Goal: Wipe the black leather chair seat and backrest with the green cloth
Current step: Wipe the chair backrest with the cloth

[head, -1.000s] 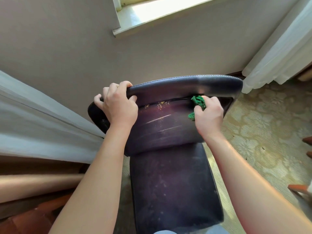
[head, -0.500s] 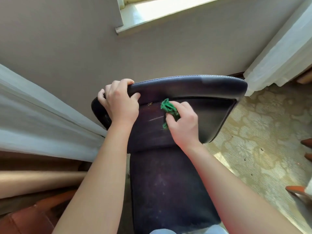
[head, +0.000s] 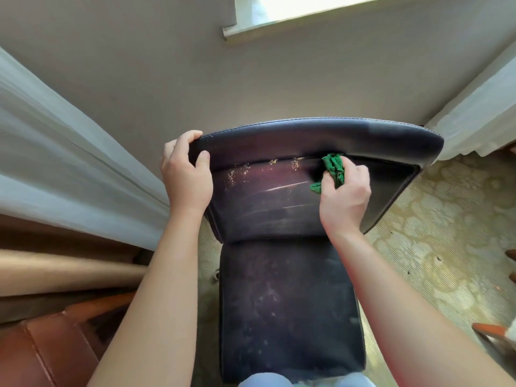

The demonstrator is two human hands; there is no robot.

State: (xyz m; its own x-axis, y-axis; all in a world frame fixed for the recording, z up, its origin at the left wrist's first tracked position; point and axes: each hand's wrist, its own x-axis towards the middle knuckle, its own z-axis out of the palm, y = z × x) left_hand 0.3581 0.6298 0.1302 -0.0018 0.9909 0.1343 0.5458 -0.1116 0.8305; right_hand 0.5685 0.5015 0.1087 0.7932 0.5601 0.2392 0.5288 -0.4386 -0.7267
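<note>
The black leather chair stands right below me, its backrest (head: 268, 202) tilted toward the wall and its seat (head: 287, 308) dusty with pale smudges. My left hand (head: 187, 174) grips the top left corner of the backrest. Bunched in my right hand (head: 344, 196) is the green cloth (head: 332, 170), which presses on the upper right part of the backrest, just under the top roll. Yellowish specks and streaks lie on the backrest left of the cloth.
A grey wall with a window sill (head: 307, 20) is behind the chair. White curtains hang at left (head: 69, 163) and right (head: 480, 115). A brown leather piece (head: 42, 350) sits at lower left. Patterned carpet (head: 435, 247) covers the floor on the right.
My right hand with the cloth swept left across the backrest, then back right to under the top roll. My left hand shifted further out to the backrest's left corner.
</note>
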